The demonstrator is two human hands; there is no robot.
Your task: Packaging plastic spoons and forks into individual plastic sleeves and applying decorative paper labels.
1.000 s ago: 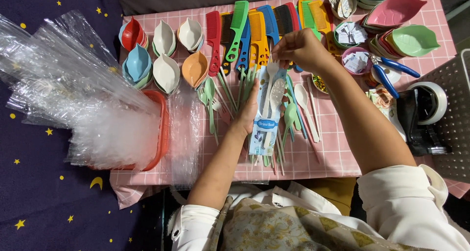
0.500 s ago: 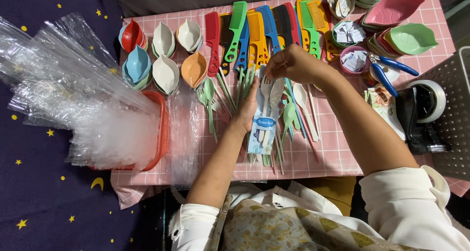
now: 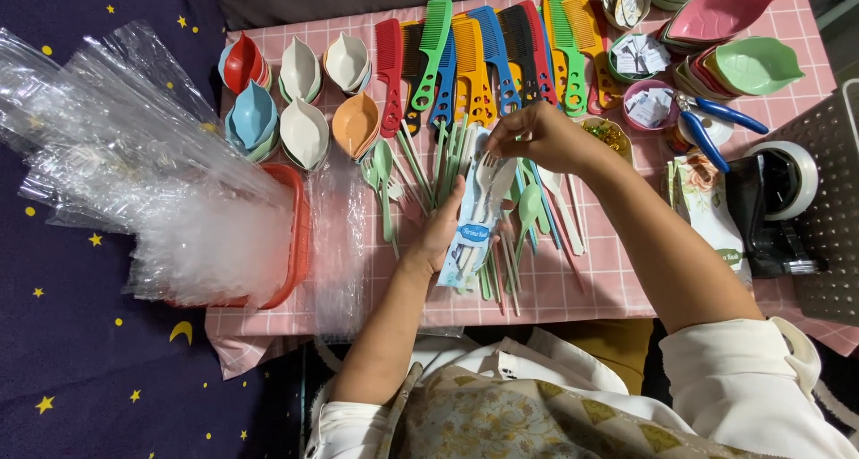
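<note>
1. Now the left hand [image 3: 440, 231] grasps a slim clear packet [image 3: 472, 217] holding pale plastic cutlery, with a blue-and-white card at its lower end; the packet lies tilted over the middle of the pink checked tabletop [image 3: 608, 280], toward its near edge.
2. Up at the packet's top end, the right hand [image 3: 546, 137] pinches the opening with its fingertips closed on it.
3. Loose green and white forks and spoons [image 3: 385, 177] lie on the tabletop under and beside the packet.
4. Along the far edge runs a row of coloured combs [image 3: 465, 61], red, green, blue, orange and black, overlapping one another.
5. Leaf-shaped small dishes [image 3: 304, 132] are stacked near the far left corner.
6. A red basket [image 3: 298, 235] at the left edge holds a heap of clear plastic bags [image 3: 134, 164].
7. Toward the right edge lie blue-handled pliers [image 3: 711, 123], beside a tape dispenser [image 3: 783, 199], and larger leaf-shaped bowls [image 3: 756, 65] sit in the far right corner.
</note>
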